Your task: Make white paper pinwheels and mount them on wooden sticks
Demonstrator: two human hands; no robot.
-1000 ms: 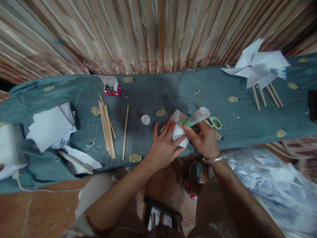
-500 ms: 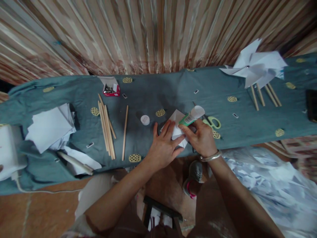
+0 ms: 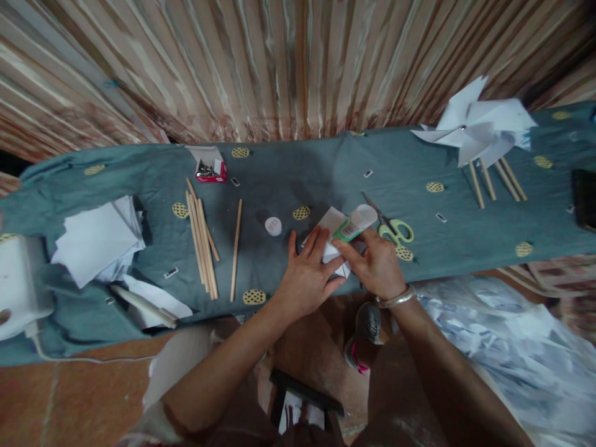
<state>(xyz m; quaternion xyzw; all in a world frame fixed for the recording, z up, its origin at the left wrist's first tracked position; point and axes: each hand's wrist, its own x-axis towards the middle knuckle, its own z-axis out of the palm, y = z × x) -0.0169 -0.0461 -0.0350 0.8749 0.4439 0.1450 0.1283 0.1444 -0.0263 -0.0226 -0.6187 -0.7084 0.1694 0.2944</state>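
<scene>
Teal cloth is spread over the surface (image 3: 475,242), and clock directions are read from the working spot near its front edge. White pinwheels (image 3: 493,121) are laid at two o'clock, and a paper stack (image 3: 100,233) is set well out at nine o'clock; both are left as they were a second ago. A bundle of sticks (image 3: 207,248), nearer in at nine o'clock, is likewise unmoved. At seven o'clock the left hand (image 3: 305,273) is held flat with fingers spread, nothing gripped; at four o'clock the right hand (image 3: 378,264) is closed around a tube. By the left, the folded paper (image 3: 331,218) is pressed down at the working spot. More of the scissors (image 3: 390,223) is uncovered at three o'clock, because the green-and-white tube (image 3: 354,222) has been drawn slightly toward nine. Apparently it is being worked across the steadied paper; whether its lower end touches cannot be told. A white disc (image 3: 273,226) is left untouched at nine o'clock.
</scene>
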